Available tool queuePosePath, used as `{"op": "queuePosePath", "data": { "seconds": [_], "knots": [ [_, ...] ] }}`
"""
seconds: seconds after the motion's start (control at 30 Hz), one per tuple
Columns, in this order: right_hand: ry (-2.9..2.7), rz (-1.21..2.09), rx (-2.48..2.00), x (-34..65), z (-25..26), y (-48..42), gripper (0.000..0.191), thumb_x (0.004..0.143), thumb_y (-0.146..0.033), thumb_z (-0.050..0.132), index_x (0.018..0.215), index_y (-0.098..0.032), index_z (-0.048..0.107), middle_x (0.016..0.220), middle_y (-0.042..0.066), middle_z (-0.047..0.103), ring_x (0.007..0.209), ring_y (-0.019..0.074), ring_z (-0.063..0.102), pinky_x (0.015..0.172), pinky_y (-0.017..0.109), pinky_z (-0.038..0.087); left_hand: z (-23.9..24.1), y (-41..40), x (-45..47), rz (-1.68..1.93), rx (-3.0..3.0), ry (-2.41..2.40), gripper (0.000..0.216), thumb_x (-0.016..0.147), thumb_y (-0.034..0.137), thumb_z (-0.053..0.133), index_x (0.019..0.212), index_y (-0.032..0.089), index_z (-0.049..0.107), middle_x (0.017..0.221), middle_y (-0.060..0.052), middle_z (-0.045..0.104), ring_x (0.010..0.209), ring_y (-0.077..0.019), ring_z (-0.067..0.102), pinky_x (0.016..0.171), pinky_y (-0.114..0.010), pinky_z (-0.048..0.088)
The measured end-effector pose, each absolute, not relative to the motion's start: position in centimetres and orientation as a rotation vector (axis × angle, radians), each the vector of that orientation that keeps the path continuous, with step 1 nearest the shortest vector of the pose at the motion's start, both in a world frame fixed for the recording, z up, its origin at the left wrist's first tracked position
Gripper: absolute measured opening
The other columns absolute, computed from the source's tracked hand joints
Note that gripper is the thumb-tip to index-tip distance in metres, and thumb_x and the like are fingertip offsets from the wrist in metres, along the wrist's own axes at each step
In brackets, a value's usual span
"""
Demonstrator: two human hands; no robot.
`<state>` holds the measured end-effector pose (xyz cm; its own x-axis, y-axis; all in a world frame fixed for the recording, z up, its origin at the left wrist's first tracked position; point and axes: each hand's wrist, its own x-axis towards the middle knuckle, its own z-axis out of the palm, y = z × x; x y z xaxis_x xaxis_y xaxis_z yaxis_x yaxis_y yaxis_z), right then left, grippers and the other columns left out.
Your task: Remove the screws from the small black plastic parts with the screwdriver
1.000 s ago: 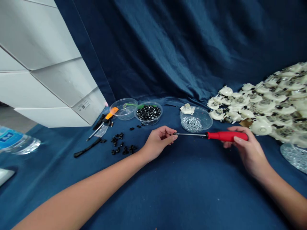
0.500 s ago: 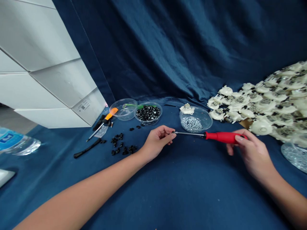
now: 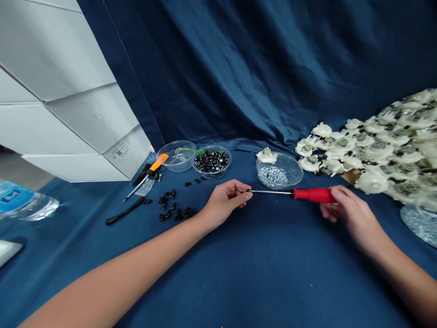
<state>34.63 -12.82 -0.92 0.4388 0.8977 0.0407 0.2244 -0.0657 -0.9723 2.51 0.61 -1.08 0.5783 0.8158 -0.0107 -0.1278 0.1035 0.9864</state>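
Note:
My right hand (image 3: 351, 215) is wrapped round the red handle of a screwdriver (image 3: 309, 194), which lies level and points left. My left hand (image 3: 225, 202) is curled in a pinch at the tip of the metal shaft; what sits between its fingertips is too small to make out. Both hands hover over the blue cloth (image 3: 266, 269). Just behind the shaft stands a clear bowl of small silver screws (image 3: 278, 172), with one white plastic part (image 3: 266, 155) on its far rim.
A heap of white plastic gear parts (image 3: 382, 146) fills the right. A clear bowl of black pieces (image 3: 211, 161), a second clear bowl (image 3: 176, 155), loose black pieces (image 3: 172, 208), an orange-handled screwdriver (image 3: 150, 172), a black strip (image 3: 124, 211), white boxes (image 3: 61, 91) and a water bottle (image 3: 23, 202) lie left.
My right hand has slid forward over the red handle, covering more of it. The left hand has kept its pinch at the shaft tip.

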Motion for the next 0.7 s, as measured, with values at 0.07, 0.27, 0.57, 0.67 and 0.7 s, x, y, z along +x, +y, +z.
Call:
{"op": "queuePosePath", "data": {
  "seconds": [0.07,0.27,0.57,0.67,0.7],
  "knots": [
    [-1.005,0.758,-1.502,34.44,-1.05,-12.73,0.027,0.086,-0.061,0.076,0.1,-0.039,0.072,0.072,-0.002,0.075,0.06,0.0261,0.062,0.054,0.038,0.051,-1.12,0.66,2.51,0.788,1.285,0.679,0.029,0.088,0.034,0.091,0.105,0.015,0.076,0.083,0.001,0.071,0.072,-0.0119,0.062,0.072,-0.027,0.052],
    [-0.994,0.829,-1.552,34.51,-0.69,-13.01,0.041,0.095,-0.06,0.073,0.068,-0.03,0.064,0.046,-0.004,0.045,0.042,0.0176,0.041,0.041,0.032,0.034,-1.17,0.82,2.44,0.777,1.285,0.694,0.03,0.089,0.034,0.091,0.107,0.016,0.076,0.085,0.0,0.072,0.072,-0.0118,0.062,0.071,-0.027,0.052],
    [-0.963,0.849,-1.466,34.39,-0.75,-12.82,0.037,0.091,-0.06,0.077,0.077,-0.029,0.063,0.05,-0.003,0.056,0.044,0.0176,0.051,0.043,0.031,0.04,-0.99,0.73,2.38,0.762,1.298,0.714,0.029,0.089,0.035,0.091,0.106,0.016,0.077,0.084,0.0,0.072,0.069,-0.0111,0.063,0.07,-0.027,0.052],
    [-0.97,0.837,-1.483,34.17,-0.58,-12.97,0.044,0.094,-0.06,0.077,0.068,-0.028,0.06,0.048,-0.002,0.053,0.043,0.017,0.049,0.044,0.031,0.04,-1.03,0.75,2.37,0.755,1.306,0.712,0.029,0.088,0.034,0.092,0.105,0.016,0.077,0.084,0.0,0.072,0.069,-0.0111,0.063,0.069,-0.027,0.052],
    [-0.967,0.839,-1.463,34.06,-0.54,-12.95,0.037,0.092,-0.06,0.077,0.077,-0.029,0.065,0.054,0.0,0.062,0.047,0.0192,0.055,0.047,0.033,0.045,-1.05,0.77,2.36,0.754,1.308,0.714,0.029,0.088,0.034,0.092,0.105,0.016,0.077,0.083,0.0,0.072,0.069,-0.0112,0.063,0.069,-0.027,0.052]
  ]
}}
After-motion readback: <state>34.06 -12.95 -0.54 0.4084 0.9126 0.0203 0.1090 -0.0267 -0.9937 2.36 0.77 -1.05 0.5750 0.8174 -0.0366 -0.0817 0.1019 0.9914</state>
